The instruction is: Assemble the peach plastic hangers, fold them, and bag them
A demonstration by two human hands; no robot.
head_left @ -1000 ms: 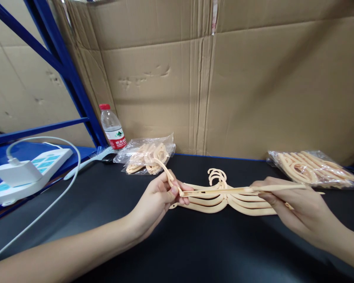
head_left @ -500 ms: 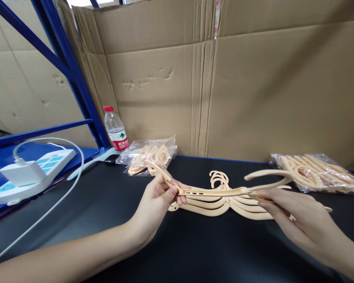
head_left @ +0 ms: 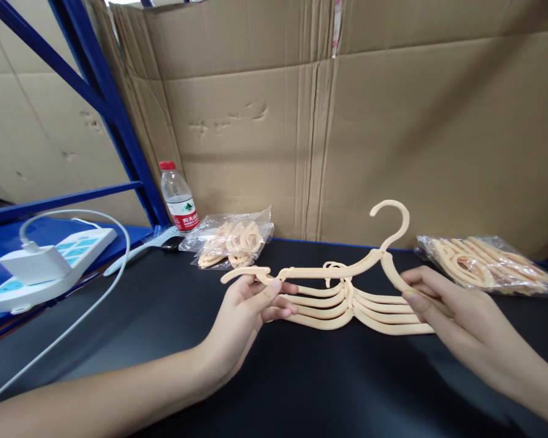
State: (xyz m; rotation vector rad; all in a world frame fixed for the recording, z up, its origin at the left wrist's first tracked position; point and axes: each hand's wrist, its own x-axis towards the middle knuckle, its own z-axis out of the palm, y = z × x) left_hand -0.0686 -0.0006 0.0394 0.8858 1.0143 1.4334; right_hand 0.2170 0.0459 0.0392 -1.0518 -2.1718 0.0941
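A beige plastic hanger [head_left: 333,272] is held up between my two hands, its hook pointing upward and to the right of the middle. My left hand [head_left: 251,304] pinches the hanger's left end, where a small curved piece sticks out to the left. My right hand [head_left: 452,310] grips the right arm, which angles downward from the joint below the hook; its far end is hidden by my fingers. Behind and below lie several matching hangers [head_left: 329,326] in a neat overlapping row on the black table, their hooks toward the back.
Clear bags of beige hangers lie at the back, one bag [head_left: 240,240] left of middle and another bag [head_left: 488,263] at right. A water bottle [head_left: 179,198] with a red cap stands by the cardboard wall [head_left: 256,121]. Left are a power strip [head_left: 82,246] and a white cable [head_left: 86,310].
The held hanger has turned so its hook now points up rather than lying sideways to the left. Its right arm tilts down, and my right hand has moved slightly up.
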